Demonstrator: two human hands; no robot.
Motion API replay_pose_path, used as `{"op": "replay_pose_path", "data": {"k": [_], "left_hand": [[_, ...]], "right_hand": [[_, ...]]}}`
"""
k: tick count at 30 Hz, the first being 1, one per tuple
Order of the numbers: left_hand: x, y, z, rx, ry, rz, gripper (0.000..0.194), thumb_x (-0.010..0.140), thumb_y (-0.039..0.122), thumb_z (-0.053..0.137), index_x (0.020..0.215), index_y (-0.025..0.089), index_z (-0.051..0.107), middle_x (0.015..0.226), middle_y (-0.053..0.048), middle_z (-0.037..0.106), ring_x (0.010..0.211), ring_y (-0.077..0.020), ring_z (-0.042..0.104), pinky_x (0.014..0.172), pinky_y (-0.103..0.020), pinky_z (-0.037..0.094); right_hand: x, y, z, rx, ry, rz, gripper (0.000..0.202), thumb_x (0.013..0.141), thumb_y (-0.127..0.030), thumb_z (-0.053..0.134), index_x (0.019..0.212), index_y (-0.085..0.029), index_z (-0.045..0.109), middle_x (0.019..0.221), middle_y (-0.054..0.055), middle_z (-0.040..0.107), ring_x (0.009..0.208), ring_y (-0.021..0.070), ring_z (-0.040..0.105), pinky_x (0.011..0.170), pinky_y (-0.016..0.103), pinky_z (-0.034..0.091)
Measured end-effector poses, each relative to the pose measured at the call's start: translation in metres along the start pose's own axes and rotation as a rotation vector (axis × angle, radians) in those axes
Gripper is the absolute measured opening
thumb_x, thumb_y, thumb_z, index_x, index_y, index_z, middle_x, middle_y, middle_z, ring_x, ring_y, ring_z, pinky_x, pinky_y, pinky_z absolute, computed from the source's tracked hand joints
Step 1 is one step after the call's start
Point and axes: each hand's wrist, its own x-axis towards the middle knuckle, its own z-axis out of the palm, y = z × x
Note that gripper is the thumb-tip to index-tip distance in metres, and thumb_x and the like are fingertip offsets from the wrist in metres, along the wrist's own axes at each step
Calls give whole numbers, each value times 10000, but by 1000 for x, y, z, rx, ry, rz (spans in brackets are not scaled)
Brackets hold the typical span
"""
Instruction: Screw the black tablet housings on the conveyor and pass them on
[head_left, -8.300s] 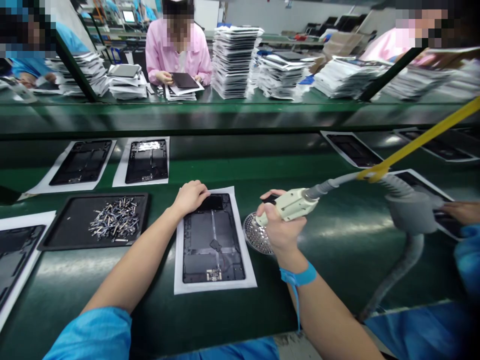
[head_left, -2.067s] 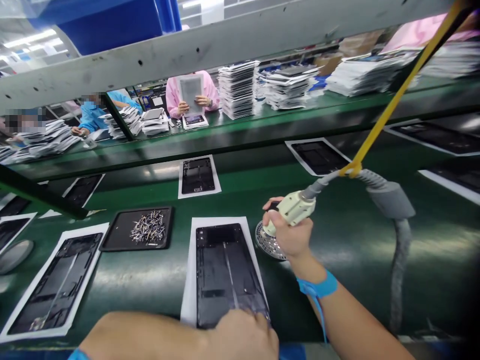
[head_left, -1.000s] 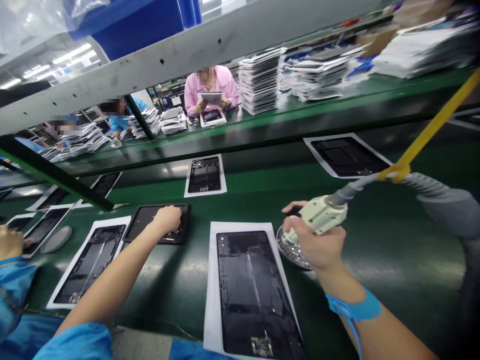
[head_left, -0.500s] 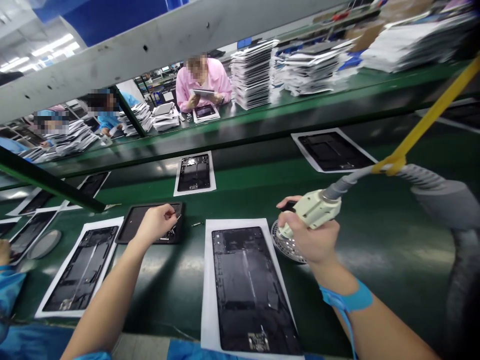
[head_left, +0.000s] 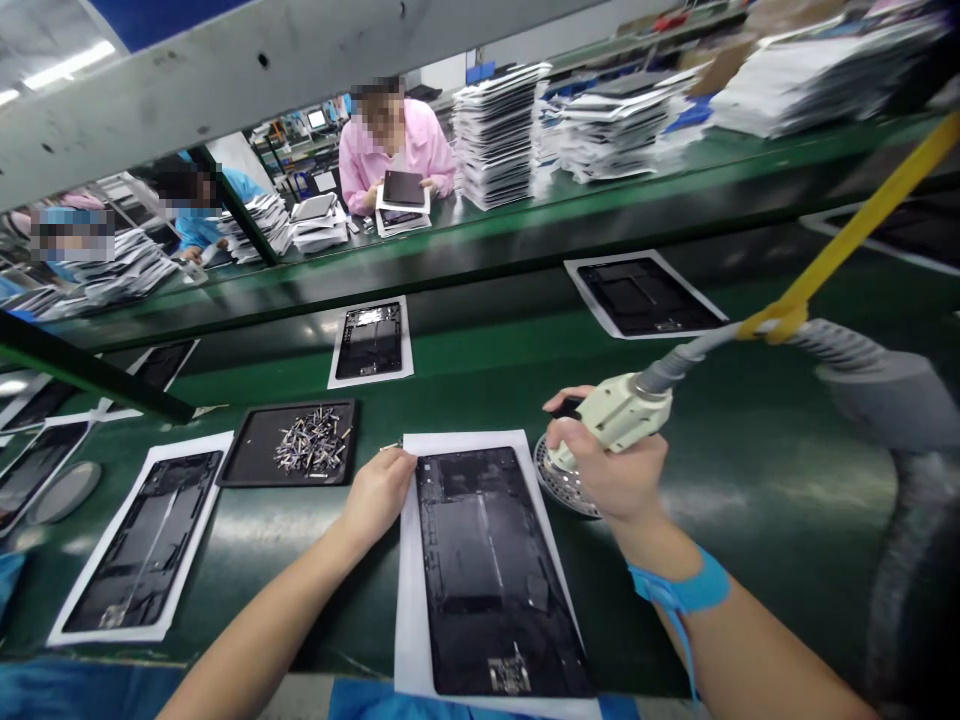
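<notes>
My right hand [head_left: 626,465] is wrapped round a cream-coloured hand tool [head_left: 622,410] with a grey cable at its back. Under the tool is a round, perforated metal piece [head_left: 559,480], partly hidden by my hand. My left hand [head_left: 381,492] is closed at the upper left corner of an opened black tablet housing [head_left: 469,550], which lies on a white sheet [head_left: 411,620]. A small part [head_left: 390,447] shows by its fingertips; whether it is gripped is hard to see. Left of that hand, a black tray [head_left: 251,450] holds a heap of small metallic parts [head_left: 311,442].
Another tablet housing [head_left: 150,545] lies on paper at left, near a grey round disc [head_left: 67,492]. More housings [head_left: 369,340] lie farther back. A yellow strap [head_left: 862,220] holds up the cable. Paper-interleaved stacks [head_left: 499,135] and a person in pink [head_left: 397,145] are across the bench.
My left hand has moved right, from over the tray to the tablet housing's upper left corner. My right hand keeps its hold on the tool. The person in pink has tilted a held tablet.
</notes>
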Motion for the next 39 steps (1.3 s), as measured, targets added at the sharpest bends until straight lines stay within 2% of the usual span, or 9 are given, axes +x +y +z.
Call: {"op": "replay_pose_path", "data": {"k": [4,10,16,23,26,28,32,36,39], "left_hand": [[-2,3,8,166,-31,15,268,1018,155,451,944,198,705,988,-81,727,925,-187,685,840,-295,572],[0,12,4,293,-107,51,245,1003,145,455,946,197,688,989,-81,706,896,-189,653,801,-296,549],[-11,35,-2,370,-185,13,266,989,211,490,1200,140,636,1210,-170,653,1091,-293,613,806,-395,542],[12,-3,-15,360,-154,-30,303,975,117,444,1176,174,664,1172,-133,672,1010,-259,607,869,-395,526],[15,-9,-29,450,-246,4,273,912,91,501,1090,159,697,1159,-155,674,1048,-304,601,851,-435,516],[13,-7,-38,466,-233,-18,234,920,117,508,1032,161,709,1132,-164,677,1060,-320,601,865,-453,506],[9,-4,-38,300,-161,-117,256,996,232,469,1046,192,718,1019,-121,692,970,-258,637,861,-381,510],[17,0,-17,65,-272,-225,229,990,299,526,1089,198,706,927,-60,718,825,-192,673,759,-294,508],[30,4,-8,-38,-306,-262,180,975,235,540,974,192,715,894,-53,740,801,-190,688,760,-284,496]], "right_hand": [[-1,2,-1,28,-1,14,193,781,-241,762,955,-194,694,835,33,731,506,143,641,529,325,571],[0,-1,1,32,8,29,192,770,-250,757,937,-192,680,820,34,726,494,139,626,507,320,562],[0,-2,2,15,-6,5,179,781,-258,743,930,-192,668,822,32,720,489,135,623,479,310,555],[0,0,0,5,-12,13,185,784,-259,739,939,-191,666,825,32,718,491,133,624,501,311,566],[0,1,0,19,-3,14,187,782,-244,743,945,-194,668,824,26,714,494,131,624,502,310,565],[0,0,1,15,9,4,165,783,-235,738,928,-194,670,812,23,713,494,131,623,505,311,564],[2,-2,1,-8,30,-20,162,783,-246,733,921,-202,661,813,18,715,480,127,610,494,317,559],[4,-2,0,-21,47,-26,166,780,-237,727,930,-202,665,799,14,709,478,126,610,482,308,548],[5,1,-2,-37,38,-31,159,779,-241,727,919,-199,666,756,3,698,475,127,607,492,307,548]]}}
